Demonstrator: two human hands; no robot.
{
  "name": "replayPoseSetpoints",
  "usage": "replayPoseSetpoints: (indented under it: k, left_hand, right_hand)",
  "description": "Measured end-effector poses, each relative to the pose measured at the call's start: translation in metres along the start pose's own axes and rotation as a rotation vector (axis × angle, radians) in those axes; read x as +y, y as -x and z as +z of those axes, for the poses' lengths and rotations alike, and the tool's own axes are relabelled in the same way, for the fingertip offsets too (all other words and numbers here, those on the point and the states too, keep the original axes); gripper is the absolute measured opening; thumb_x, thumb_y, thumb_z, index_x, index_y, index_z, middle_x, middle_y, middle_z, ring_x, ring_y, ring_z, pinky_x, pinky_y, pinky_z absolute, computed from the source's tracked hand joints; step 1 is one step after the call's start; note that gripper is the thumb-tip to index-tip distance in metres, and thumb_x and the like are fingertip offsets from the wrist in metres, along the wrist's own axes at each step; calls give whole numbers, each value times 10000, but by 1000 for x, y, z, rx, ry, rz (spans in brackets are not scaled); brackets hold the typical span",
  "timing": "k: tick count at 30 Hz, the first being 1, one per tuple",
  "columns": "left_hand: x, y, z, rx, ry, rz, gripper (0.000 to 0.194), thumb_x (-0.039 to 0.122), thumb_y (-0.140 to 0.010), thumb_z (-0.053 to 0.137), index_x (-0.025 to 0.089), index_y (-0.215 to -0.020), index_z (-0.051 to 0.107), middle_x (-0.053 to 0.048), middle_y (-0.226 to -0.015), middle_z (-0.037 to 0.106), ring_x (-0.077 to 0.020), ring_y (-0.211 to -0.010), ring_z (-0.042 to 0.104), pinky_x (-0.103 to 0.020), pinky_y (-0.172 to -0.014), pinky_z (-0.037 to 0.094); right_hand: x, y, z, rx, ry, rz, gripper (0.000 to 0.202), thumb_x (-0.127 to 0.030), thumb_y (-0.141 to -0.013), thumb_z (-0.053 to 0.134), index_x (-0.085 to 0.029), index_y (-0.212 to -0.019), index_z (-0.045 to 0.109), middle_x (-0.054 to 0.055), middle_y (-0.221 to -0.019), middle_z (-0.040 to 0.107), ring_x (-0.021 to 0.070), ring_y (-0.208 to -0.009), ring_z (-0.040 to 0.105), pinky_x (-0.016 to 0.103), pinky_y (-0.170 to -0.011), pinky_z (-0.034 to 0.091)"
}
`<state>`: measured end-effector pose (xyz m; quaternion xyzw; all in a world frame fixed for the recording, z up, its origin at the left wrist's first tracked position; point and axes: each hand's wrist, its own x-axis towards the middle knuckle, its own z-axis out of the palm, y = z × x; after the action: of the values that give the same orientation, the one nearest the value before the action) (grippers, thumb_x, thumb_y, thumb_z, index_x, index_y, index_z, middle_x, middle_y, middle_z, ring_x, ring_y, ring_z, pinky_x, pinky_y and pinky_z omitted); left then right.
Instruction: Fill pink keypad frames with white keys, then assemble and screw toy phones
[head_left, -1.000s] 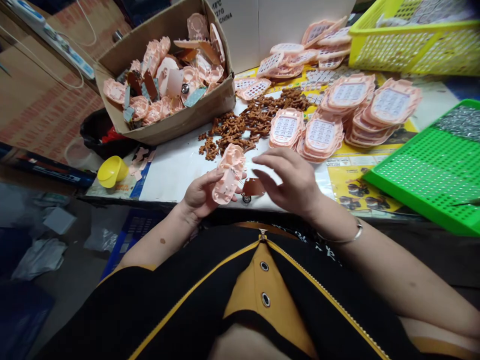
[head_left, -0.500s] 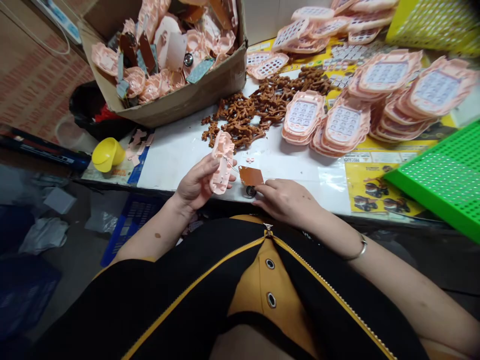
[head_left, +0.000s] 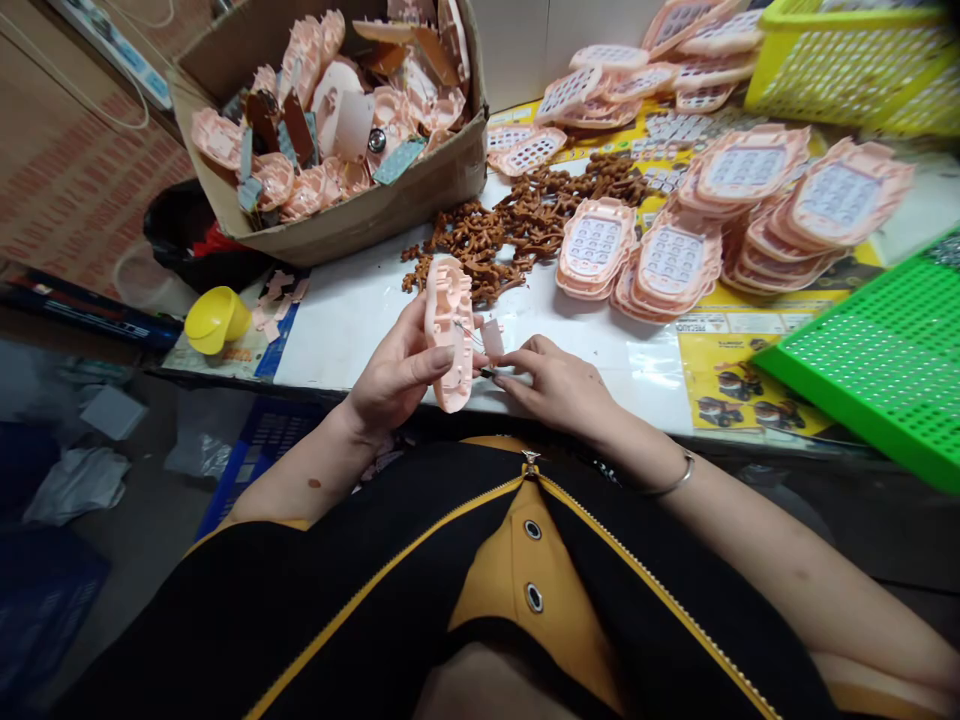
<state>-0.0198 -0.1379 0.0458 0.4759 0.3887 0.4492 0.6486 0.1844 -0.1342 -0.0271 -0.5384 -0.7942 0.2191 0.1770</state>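
Observation:
A pink plastic shell (head_left: 452,340), its hollow inner side showing, is upright in my left hand (head_left: 397,372), with the thumb across its lower part. Thin wires run from the shell to a small pale board (head_left: 492,338) beside it. My right hand (head_left: 553,380) pinches a small dark part (head_left: 487,373) just below the board, near the table's front edge. Brown plastic pieces (head_left: 510,230) lie in a heap behind the shell.
A cardboard box (head_left: 375,205) of pink shells and boards stands at the back left. Stacked pink panels (head_left: 679,255) lie to the right, near a green perforated tray (head_left: 877,350) and a yellow basket (head_left: 847,70). A yellow cup (head_left: 217,320) is at the left.
The shell has turned to show more of its inside. The board has turned, its brown face no longer showing. My right hand has moved slightly left, closer to the shell. The view has shifted slightly.

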Motion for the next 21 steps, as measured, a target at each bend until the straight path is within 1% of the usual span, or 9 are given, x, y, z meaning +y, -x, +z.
replayPoseSetpoints:
  k: [2,3,5,7,9,11,15,18,21]
  left_hand:
    - [1,1,1,4,-1,15,837,499,-594,891,223,-1313,565,-116,-1215,699,-333,-989,743,-436,-860,609]
    - [1,1,2,8,-1,21,843,493,-590,893,220,-1315,560,-122,-1228,695,-333,-982,746,-440,-859,612]
    - [4,1,6,22,4,36,841,489,-597,890,221,-1318,551,-124,-1233,695,-332,-982,747,-440,-856,616]
    - [8,1,13,42,28,58,820,499,-617,877,232,-1318,546,-106,-1197,708,-327,-999,746,-434,-861,619]
    - [12,0,22,64,67,89,797,516,-627,869,235,-1302,553,-80,-1136,722,-315,-1006,746,-421,-864,621]
    - [15,0,31,88,96,128,786,531,-622,868,227,-1279,563,-66,-1096,726,-305,-1022,744,-407,-869,621]
    - [16,0,38,131,85,167,780,537,-640,848,240,-1297,552,-79,-1155,718,-314,-1086,722,-407,-882,613]
    - [12,0,34,121,47,132,805,529,-633,842,236,-1320,543,-109,-1221,699,-331,-1074,722,-416,-863,609]
    - [7,1,28,66,18,98,797,506,-616,850,212,-1298,563,-126,-1218,695,-311,-947,747,-394,-789,606]
  right_hand:
    - [4,-1,3,18,-160,15,303,-385,-917,619,-239,-1165,714,84,-1027,709,209,-855,679,331,-719,511]
    - [5,-1,6,14,-278,18,372,-381,-893,648,-214,-1224,682,96,-1054,722,204,-849,681,349,-750,530]
    - [6,-1,15,-35,-604,38,635,-360,-817,729,-181,-1397,541,121,-1138,727,185,-828,688,373,-789,562]
    - [1,-2,25,-121,-990,85,869,-340,-729,802,-190,-1487,405,112,-1169,723,166,-827,700,374,-810,585]
    - [-6,-4,32,-153,-1320,139,915,-344,-675,844,-213,-1464,400,63,-1110,731,153,-849,709,363,-836,593]
    - [-13,-5,33,-85,-1533,184,870,-373,-647,870,-242,-1395,444,4,-1004,733,144,-844,713,342,-819,598]
    - [-13,-3,21,122,-1647,240,787,-423,-634,886,-276,-1283,467,-45,-856,723,157,-788,728,321,-718,601]
    - [-3,2,7,218,-1543,225,657,-486,-657,863,-245,-1168,528,-45,-774,709,147,-693,707,310,-653,595]
    - [4,7,-3,275,-1370,182,500,-557,-690,819,-204,-969,602,-24,-737,683,125,-629,667,297,-608,586]
